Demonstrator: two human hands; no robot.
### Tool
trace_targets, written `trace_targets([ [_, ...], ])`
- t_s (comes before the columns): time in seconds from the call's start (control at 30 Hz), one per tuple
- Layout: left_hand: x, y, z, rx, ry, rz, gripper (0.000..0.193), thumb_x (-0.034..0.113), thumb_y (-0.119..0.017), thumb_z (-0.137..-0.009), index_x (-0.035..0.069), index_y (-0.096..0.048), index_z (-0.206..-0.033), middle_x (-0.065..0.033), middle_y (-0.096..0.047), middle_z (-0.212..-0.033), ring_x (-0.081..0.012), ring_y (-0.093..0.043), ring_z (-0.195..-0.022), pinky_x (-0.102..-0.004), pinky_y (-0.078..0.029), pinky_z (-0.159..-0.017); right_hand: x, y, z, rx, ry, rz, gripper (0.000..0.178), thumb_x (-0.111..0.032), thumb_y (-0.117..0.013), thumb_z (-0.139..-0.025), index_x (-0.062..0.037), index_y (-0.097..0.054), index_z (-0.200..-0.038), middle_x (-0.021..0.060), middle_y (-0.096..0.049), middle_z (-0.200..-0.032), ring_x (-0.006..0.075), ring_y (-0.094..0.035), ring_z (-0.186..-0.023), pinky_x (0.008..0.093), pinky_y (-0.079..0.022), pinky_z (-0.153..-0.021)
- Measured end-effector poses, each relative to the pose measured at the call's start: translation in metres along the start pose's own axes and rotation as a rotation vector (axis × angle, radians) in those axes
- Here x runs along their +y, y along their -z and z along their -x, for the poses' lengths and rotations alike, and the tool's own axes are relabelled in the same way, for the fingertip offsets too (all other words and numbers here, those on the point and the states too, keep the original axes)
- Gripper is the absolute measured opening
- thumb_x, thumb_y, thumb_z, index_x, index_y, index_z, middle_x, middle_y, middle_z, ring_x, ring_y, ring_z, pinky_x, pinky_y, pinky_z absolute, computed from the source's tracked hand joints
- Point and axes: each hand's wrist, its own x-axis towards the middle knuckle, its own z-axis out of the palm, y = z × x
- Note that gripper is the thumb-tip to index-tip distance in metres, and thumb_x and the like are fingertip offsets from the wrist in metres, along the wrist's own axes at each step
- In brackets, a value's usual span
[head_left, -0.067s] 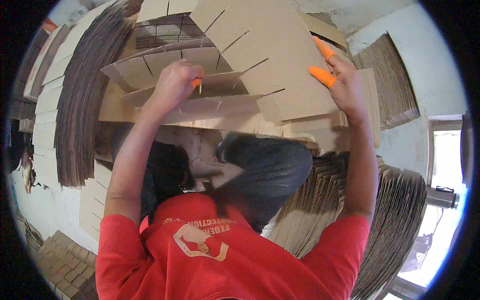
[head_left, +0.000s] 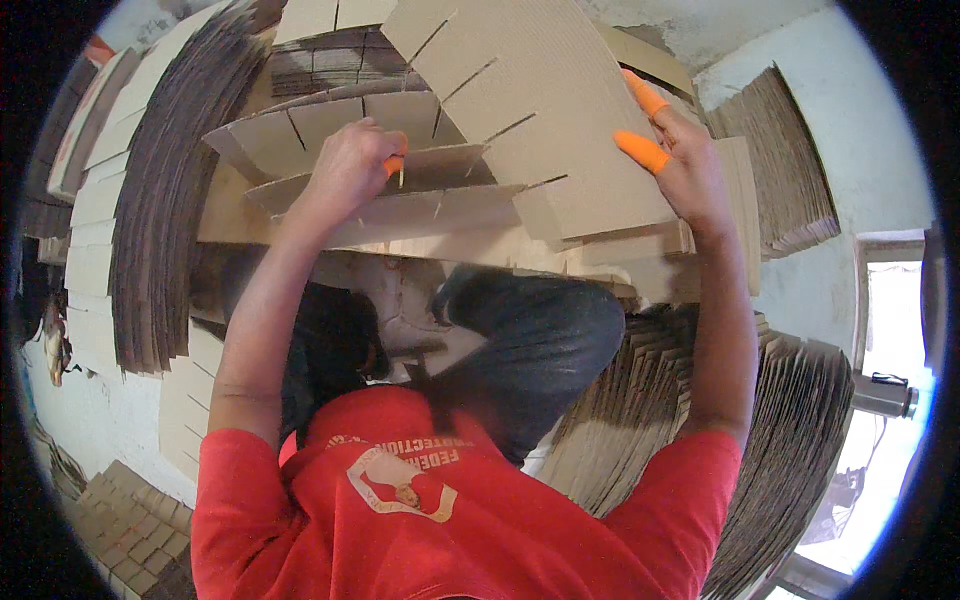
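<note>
Four slots [head_left: 511, 130] run inward from the left-hand edge of a large cardboard sheet [head_left: 575, 95]. The sheet lies tilted over the right end of the tabletop [head_left: 222, 215], its lower corner close to the front edge. Three upright cardboard strips [head_left: 460, 205] stand to its left, roughly parallel to the tabletop's front edge; the sheet's slotted side meets their right ends. Whether the slots are engaged cannot be confirmed.

Grip, right hand [head_left: 690, 165]: grasping the sheet at its right edge, thumb on the face, forefinger along the border. Orange finger covers [head_left: 640, 152] are fitted. Grip, left hand [head_left: 350, 165]: fingers curled inward above the strips; whether card is pinched between them cannot be told.

Handling: the sheet should be light for its area and fairly stiff when flat, but liable to bow if carried by one edge. The tongues between slots are the weak points; sideways load may crease or tear them. Dry card may slide under bare skin; the covers probably improve purchase. Recommended hold: the plain right edge, near mid-length, clear of the slots. Narrow strips will likely tip or flex easily and are best steadied by the top edge, between slots.
</note>
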Motion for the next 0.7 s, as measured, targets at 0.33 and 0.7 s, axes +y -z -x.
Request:
trace_targets([
  [0.33,-0.060,0.025,-0.056,0.063,0.121,-0.236,0.025,0.023,-0.074,-0.076,0.009,-0.072,-0.097,-0.0127,-0.069,-0.091,-0.0320,-0.064,-0.090,-0.0414,-0.053,-0.077,0.001,-0.007,-0.009,0.043,0.087,-0.106,0.067,-0.018,-0.075,-0.081,-0.0160,-0.047,-0.143,0.0026,-0.046,-0.075,0.0145,-0.036,-0.066,0.0292,-0.038,-0.060],
  [0.7,-0.096,0.002,-0.099,-0.155,0.068,-0.391,0.010,0.017,-0.070,-0.073,0.011,-0.070,-0.082,-0.0129,-0.067,-0.085,-0.0328,-0.064,-0.088,-0.0443,-0.052,-0.074,0.006,0.003,0.006,-0.030,-0.143,-0.061,0.067,-0.014,-0.074,-0.081,-0.0113,-0.047,-0.142,-0.0087,-0.051,-0.081,0.0085,-0.036,-0.066,0.0231,-0.036,-0.060],
])
